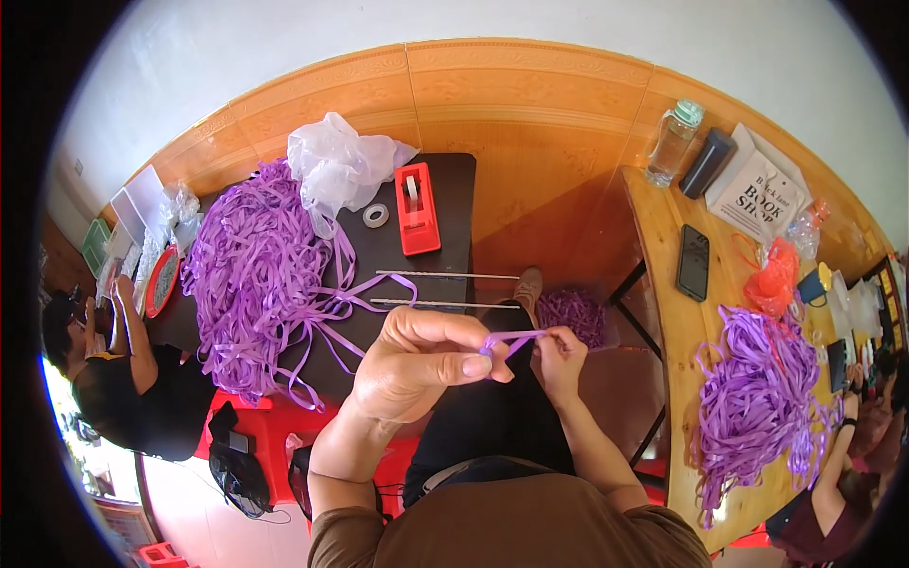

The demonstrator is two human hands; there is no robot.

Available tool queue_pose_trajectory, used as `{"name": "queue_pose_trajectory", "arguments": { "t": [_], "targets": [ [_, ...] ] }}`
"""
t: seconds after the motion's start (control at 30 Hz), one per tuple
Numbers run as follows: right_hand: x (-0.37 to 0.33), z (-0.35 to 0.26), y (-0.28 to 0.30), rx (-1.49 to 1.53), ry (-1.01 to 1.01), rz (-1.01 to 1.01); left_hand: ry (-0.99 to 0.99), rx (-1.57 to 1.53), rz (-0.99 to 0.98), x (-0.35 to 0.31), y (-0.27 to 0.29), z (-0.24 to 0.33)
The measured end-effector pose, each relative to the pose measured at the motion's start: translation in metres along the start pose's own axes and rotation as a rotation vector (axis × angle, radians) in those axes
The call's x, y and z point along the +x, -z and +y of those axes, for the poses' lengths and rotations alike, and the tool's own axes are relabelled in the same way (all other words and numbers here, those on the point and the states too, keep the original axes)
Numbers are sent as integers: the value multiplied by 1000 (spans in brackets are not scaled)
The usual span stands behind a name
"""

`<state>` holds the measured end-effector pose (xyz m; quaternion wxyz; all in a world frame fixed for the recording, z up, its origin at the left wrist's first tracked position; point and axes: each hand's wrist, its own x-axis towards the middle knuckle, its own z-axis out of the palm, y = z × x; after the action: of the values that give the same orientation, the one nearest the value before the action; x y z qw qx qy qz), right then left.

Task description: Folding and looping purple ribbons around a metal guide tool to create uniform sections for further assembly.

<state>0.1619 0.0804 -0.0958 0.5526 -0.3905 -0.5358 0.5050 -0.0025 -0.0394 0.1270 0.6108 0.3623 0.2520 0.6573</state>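
Between my hands, in front of my lap, a narrow purple ribbon (518,337) is stretched in a small loop. My left hand (421,364) is closed, pinching one end between thumb and fingers. My right hand (561,362) is closed on the other end, its fingertips partly hidden. Left of my hands, a large tangled heap of purple ribbons (251,275) covers part of the dark table (450,194). Loose strands trail from it toward two thin rods (445,275), which stick out past the table's right edge.
A red tape dispenser (418,210), a tape roll (376,216) and a clear plastic bag (336,161) lie on the dark table. More purple ribbons (571,317) sit low by my shoe. The wooden table (677,360) holds a phone (693,261), bottles and another ribbon heap (757,398). People work at both sides.
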Motion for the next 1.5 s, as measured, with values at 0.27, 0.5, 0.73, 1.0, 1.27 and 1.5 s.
{"name": "queue_pose_trajectory", "arguments": {
  "t": [0.27, 0.5, 0.73, 1.0, 1.27, 1.5],
  "targets": [
    [28, 2, 25, 464, -388, 334, 299, -46, 57, -46, 27, -44],
    [0, 10, 28, -469, 317, 22, -75, -112, 113, -26, 45, -39],
    [-44, -14, 39, -496, 13, -488, -154, -42, 264, 21, 68, -34],
    [-44, -33, 59, -211, -471, -881, -59, 119, 204, 28, 81, -44],
    [-22, -73, 56, -306, 59, -546, 313, 210, 108, 18, 51, -60],
    [18, -146, 20, -254, 723, -701, 459, 265, -33, 11, 40, -68]
  ]
}}
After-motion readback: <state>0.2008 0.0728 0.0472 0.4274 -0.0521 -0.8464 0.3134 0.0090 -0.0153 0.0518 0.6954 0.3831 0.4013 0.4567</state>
